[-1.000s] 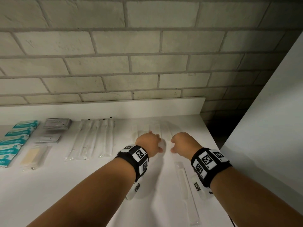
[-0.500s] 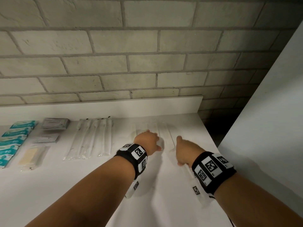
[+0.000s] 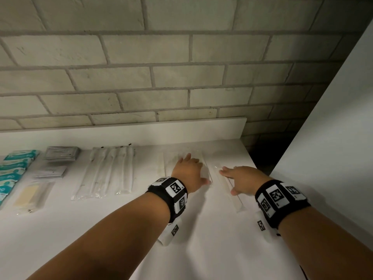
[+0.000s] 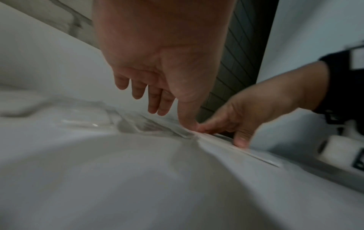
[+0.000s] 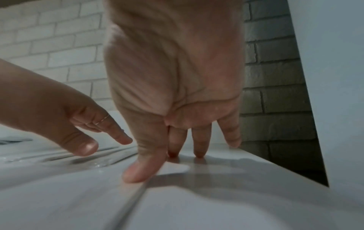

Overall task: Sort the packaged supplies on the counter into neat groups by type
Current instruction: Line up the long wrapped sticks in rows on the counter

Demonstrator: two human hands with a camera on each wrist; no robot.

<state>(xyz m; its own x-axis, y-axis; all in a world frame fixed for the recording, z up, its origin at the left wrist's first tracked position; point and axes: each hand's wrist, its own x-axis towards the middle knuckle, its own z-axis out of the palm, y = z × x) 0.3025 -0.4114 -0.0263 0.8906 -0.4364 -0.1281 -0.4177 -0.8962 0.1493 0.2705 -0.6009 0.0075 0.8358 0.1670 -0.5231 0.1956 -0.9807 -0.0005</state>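
Note:
A group of long clear packets [image 3: 169,162] lies at the back right of the white counter [image 3: 201,249]. My left hand [image 3: 189,170] rests flat on this group with its fingers straight; in the left wrist view the left hand [image 4: 171,115] has its thumb tip down on the packets' [image 4: 138,124] right edge. Just to the right lies one more long narrow packet [image 3: 239,203], slightly slanted. My right hand [image 3: 240,178] presses on it with straight fingers and thumb. In the right wrist view the right hand [image 5: 167,158] has its fingertips flat on the film.
To the left stand a row of swab packets [image 3: 109,170], two piles of grey sachets [image 3: 60,153], a beige packet [image 3: 30,196] and teal packets [image 3: 14,168]. A white panel [image 3: 333,138] rises at the right beyond a dark gap [image 3: 260,158]. A low backsplash [image 3: 121,130] and a brick wall close the back.
My right hand drew back onto the loose long packet and slid it away from me, up beside the group. My left hand flattened out on the group.

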